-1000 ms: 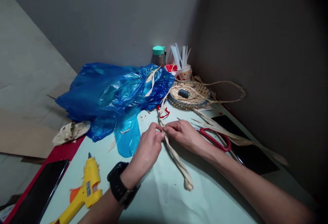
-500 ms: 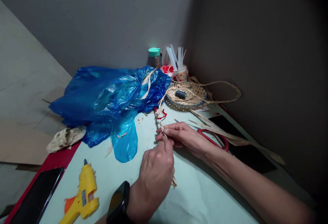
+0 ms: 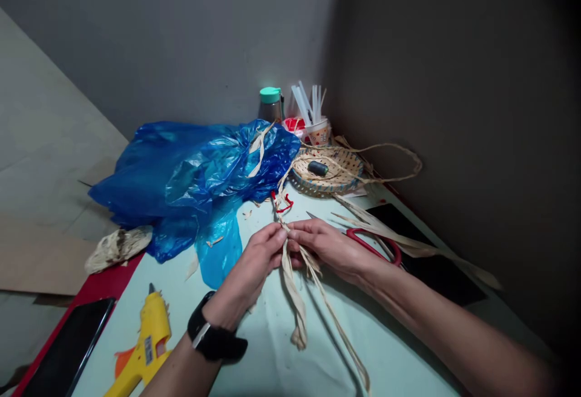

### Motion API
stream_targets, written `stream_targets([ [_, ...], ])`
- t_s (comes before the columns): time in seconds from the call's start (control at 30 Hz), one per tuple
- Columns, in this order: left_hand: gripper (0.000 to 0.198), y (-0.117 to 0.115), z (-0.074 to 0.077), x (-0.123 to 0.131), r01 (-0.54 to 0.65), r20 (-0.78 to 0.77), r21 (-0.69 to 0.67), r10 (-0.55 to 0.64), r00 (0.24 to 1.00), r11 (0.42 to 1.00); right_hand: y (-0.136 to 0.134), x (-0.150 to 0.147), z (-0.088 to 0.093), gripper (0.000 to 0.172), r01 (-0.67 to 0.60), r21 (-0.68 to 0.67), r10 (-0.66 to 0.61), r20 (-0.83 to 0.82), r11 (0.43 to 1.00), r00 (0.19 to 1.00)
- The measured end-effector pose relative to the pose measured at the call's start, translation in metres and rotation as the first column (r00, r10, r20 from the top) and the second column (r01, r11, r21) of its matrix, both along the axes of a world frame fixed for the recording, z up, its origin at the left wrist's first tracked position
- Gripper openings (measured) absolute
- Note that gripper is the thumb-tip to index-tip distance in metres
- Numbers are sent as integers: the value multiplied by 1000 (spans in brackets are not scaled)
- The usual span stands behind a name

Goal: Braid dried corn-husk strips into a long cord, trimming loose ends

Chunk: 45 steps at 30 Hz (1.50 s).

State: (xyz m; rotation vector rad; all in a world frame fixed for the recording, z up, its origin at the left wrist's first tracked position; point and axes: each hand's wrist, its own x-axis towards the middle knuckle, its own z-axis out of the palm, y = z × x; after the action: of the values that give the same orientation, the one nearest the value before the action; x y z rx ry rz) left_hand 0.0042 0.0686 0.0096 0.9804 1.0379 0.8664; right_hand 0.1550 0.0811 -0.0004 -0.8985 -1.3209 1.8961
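Note:
Between my two hands is a braid of pale dried-fibre strips, with loose ends hanging toward me over the table. My left hand, a black watch on its wrist, pinches the braid from the left. From the right, my right hand pinches it at almost the same spot, fingertips nearly touching the left ones. Just beyond my fingers a red tie lies at the braid's far part. Red-handled scissors lie partly behind my right wrist.
A blue plastic bag spreads over the back left. Behind my hands stands a woven basket holding a dark thread spool. A yellow glue gun and a phone lie at left. A cup of glue sticks stands at the back.
My left hand has moved up and away from me along the braid, beside my right fingertips. The loose strips, mostly hidden before, now hang in view. My right hand stays nearly in place.

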Motion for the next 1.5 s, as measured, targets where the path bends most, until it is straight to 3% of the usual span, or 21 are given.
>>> stream_targets([
  [0.1,18,4,-9,4,13,64,-43,-10,998,999,0,-1,-1,28,-40,240,-7,191,970,982],
  [0.17,21,6,-11,3,18,51,-54,-15,999,998,-1,0,1,25,-77,413,-80,349,907,934],
  [0.27,28,9,-11,-1,18,59,-88,-13,998,996,-6,-1,7,20,-151,555,-185,503,818,844],
  [0.33,33,10,-11,-3,23,51,-108,-18,999,994,-11,-3,12,18,-209,585,-263,617,783,742],
  [0.47,35,8,-11,-4,-21,-42,-102,17,999,995,-23,-8,16,24,-390,568,-425,814,725,395],
  [0.53,33,5,-12,-3,-64,-100,-70,57,993,996,-26,-9,16,29,-481,573,-467,820,664,332],
  [0.6,33,3,-12,-2,-85,-149,-42,78,986,995,-28,-8,16,28,-525,572,-473,819,630,324],
  [0.73,34,0,-12,0,-111,-196,-6,108,975,994,-26,-2,28,28,-512,544,-444,839,665,315],
  [0.9,35,-1,-10,-2,-156,-173,-7,153,973,988,-12,19,55,16,-412,495,-377,863,765,336],
  [0.97,34,-1,-10,-4,-160,-152,-18,155,976,987,-4,34,58,17,-388,534,-481,845,751,233],
  [1.03,33,-1,-11,-6,-159,-135,-22,155,979,987,3,48,55,18,-415,537,-582,813,734,23],
  [1.1,31,0,-12,-8,-151,-117,-25,147,982,988,9,59,49,17,-461,445,-555,821,768,-132],
  [1.17,30,0,-14,-9,-132,-87,-35,129,988,991,13,64,44,19,-498,350,-497,845,794,-198],
  [1.5,23,1,-13,-11,-71,1,-75,71,997,995,11,59,43,21,-559,314,-483,856,768,-183],
])
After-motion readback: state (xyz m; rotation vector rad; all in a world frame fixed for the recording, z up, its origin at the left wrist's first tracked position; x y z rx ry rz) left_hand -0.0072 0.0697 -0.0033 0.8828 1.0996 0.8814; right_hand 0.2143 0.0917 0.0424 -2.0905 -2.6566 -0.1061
